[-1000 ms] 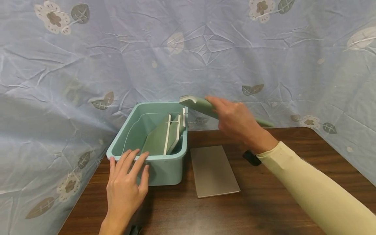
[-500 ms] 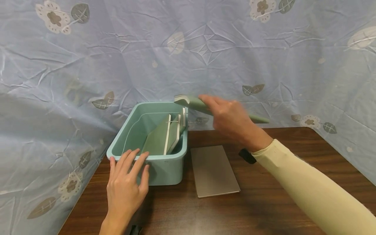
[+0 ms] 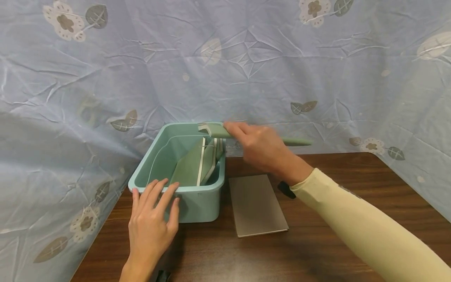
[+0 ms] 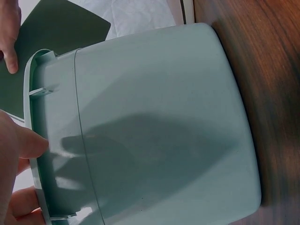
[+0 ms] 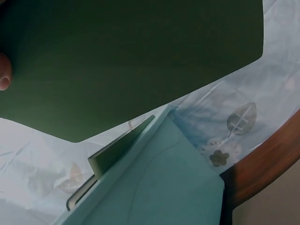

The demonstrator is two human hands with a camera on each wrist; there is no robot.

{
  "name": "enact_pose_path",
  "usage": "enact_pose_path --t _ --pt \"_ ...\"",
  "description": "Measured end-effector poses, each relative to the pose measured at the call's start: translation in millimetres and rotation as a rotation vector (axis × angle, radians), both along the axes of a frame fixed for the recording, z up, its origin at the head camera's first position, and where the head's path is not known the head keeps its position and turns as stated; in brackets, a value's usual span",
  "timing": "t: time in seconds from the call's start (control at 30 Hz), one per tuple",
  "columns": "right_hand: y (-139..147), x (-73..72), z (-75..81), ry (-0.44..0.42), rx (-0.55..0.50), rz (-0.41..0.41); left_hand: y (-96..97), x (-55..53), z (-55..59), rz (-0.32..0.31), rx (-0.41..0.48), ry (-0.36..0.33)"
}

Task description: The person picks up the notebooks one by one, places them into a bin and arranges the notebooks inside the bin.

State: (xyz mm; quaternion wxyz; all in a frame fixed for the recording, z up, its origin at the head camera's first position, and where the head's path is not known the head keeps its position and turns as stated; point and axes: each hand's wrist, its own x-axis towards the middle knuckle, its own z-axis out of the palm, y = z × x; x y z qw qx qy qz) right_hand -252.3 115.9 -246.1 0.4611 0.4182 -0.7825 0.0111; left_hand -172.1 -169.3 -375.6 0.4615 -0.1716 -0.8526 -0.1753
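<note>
My right hand [image 3: 264, 150] grips a green softcover notebook [image 3: 216, 131] with pale page edges, holding it nearly level over the right side of a teal plastic bin [image 3: 197, 205]. The notebook's dark green cover [image 5: 140, 56] fills the top of the right wrist view. Inside the bin, several green notebooks [image 3: 188, 164] lean upright toward the right wall. My left hand [image 3: 151, 223] holds the bin's front rim, fingers over the edge and thumb [image 4: 33, 143] against the outer side in the left wrist view.
A grey-brown notebook [image 3: 257, 205] lies flat on the dark wooden table [image 3: 338, 243], right of the bin. Pale blue floral fabric [image 3: 246, 70] hangs behind the table and along both sides. The table's rounded far right corner shows near the fabric.
My right hand has carried the green notebook left and slightly down, so its pale-edged end now overlaps the bin's opening. The left hand and bin have stayed in place.
</note>
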Motion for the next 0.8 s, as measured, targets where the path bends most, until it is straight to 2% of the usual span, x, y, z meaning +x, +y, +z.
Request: enact_pose_path --t 0.17,0.5,0.67,0.8 --pt "-7.1 -0.6 -4.2 0.003 0.034 -0.005 0.6 -0.4 0.5 -0.008 0.008 0.016" --pt "-22.4 -9.4 -19.0 0.067 0.159 0.027 -0.8 -0.8 -0.4 -0.016 0.008 -0.007" --pt "-22.7 -10.4 -28.0 0.089 0.22 -0.003 -0.4 -0.7 -0.3 -0.018 0.01 -0.01" --pt "-21.4 -10.4 -32.1 0.056 0.269 -0.023 -0.2 -0.6 -0.5 -0.015 0.009 -0.008"
